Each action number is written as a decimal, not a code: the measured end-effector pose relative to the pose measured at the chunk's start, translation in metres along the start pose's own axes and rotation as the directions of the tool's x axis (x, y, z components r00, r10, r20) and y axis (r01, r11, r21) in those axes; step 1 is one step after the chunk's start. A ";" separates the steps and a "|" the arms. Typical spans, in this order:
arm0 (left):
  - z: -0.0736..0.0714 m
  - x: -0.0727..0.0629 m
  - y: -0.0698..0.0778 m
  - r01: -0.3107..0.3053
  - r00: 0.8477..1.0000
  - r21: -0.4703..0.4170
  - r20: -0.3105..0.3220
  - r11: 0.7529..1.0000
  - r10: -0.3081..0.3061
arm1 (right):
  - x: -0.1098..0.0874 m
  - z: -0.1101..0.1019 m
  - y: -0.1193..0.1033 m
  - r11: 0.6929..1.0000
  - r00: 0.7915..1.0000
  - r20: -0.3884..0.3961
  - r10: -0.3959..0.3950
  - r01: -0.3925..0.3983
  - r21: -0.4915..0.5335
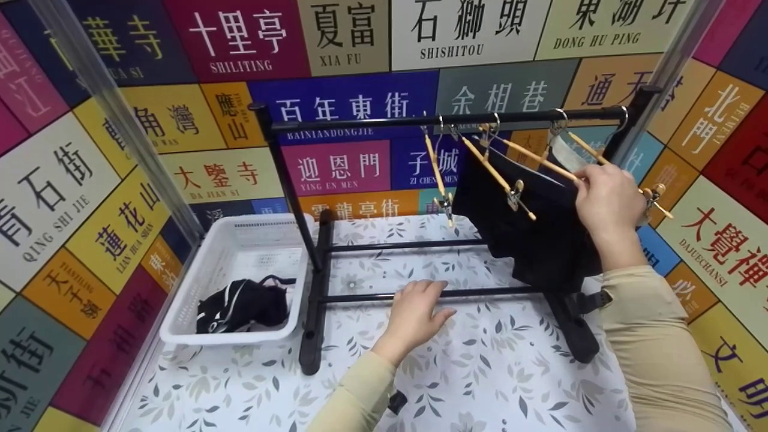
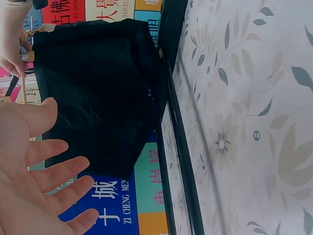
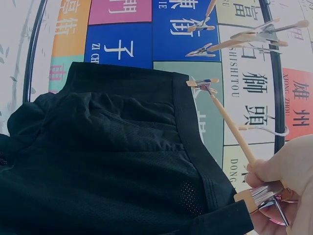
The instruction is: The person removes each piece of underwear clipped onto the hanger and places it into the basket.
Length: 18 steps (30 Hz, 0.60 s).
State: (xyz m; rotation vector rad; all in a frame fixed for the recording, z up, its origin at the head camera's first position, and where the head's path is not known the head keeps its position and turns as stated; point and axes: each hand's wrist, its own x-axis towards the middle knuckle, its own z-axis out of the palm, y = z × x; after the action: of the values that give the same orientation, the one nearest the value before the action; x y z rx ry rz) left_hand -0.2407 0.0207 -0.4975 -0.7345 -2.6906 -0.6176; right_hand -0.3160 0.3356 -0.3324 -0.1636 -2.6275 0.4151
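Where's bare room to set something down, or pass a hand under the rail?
Bare patterned surface lies between the left hand and the rack's right foot. Under the rail, it's open between the left post and the leftmost hanger. Crowded: the rail's right part, with hangers, black shorts and the right hand.

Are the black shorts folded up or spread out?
Spread out: the black shorts hang with their waistband stretched between the clips of a hanger.

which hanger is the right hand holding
The wooden hanger running along the waistband of the black shorts. The right hand pinches it near one end, unlike the hangers nearer the white basket, which hang untouched.
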 end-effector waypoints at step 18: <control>-0.010 0.018 0.007 -0.010 1.000 -0.017 0.008 1.000 0.010 | -0.008 -0.006 0.005 0.997 0.986 -0.165 -0.032 0.042 0.059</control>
State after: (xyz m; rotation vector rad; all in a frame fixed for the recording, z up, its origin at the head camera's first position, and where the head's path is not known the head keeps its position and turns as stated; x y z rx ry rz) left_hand -0.2503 0.0290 -0.4797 -0.7561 -2.6907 -0.6370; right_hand -0.3064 0.3399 -0.3326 -0.1230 -2.4497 0.4507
